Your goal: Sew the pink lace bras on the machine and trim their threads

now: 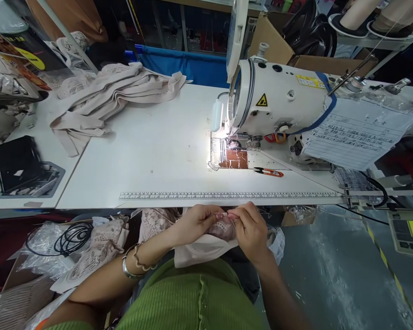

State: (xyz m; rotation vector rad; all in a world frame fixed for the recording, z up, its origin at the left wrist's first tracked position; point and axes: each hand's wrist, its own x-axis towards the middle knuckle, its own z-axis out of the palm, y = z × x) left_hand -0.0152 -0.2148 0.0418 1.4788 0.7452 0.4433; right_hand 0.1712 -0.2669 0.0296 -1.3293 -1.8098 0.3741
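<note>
Both hands meet just in front of the table's front edge, over my lap. My left hand (pixel 196 223) pinches the edge of a pale pink lace garment piece (pixel 223 230). Close beside it, my right hand (pixel 250 227) has thumb and forefinger pressed together on the same lace edge. Smooth beige fabric (pixel 196 253) of the piece hangs down below the hands. Beyond them stands a white sewing machine (pixel 278 98), its lamp lighting the needle area. Orange thread snips (pixel 269 172) lie on the table right of the needle plate.
A pile of beige fabric strips (pixel 124 91) lies at the table's back left. A ruler strip (pixel 227 196) runs along the front edge. Handwritten paper (pixel 354 130) hangs on the machine. Lace pieces (pixel 106 243) and a coiled black cable (pixel 74 238) lie at lower left.
</note>
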